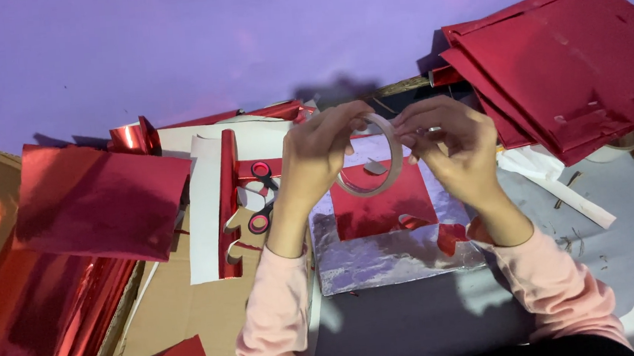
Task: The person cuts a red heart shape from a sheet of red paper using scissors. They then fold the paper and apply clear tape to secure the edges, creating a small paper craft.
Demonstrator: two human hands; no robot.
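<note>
My left hand (317,158) holds a thin roll of clear tape (369,189) by its left rim, raised above the work surface. My right hand (451,139) pinches the top of the roll, fingertips at the tape's loose end. Below the roll lies a square piece wrapped in silver foil (384,259) with a shiny red foil square (380,209) on top of it. Both sleeves are pale pink.
Red-handled scissors (262,197) lie left of my left hand on white card and cardboard (184,309). Sheets of shiny red foil (93,203) cover the left side. A stack of red foil-covered squares (572,67) sits at the upper right. A white paper strip (579,202) lies right.
</note>
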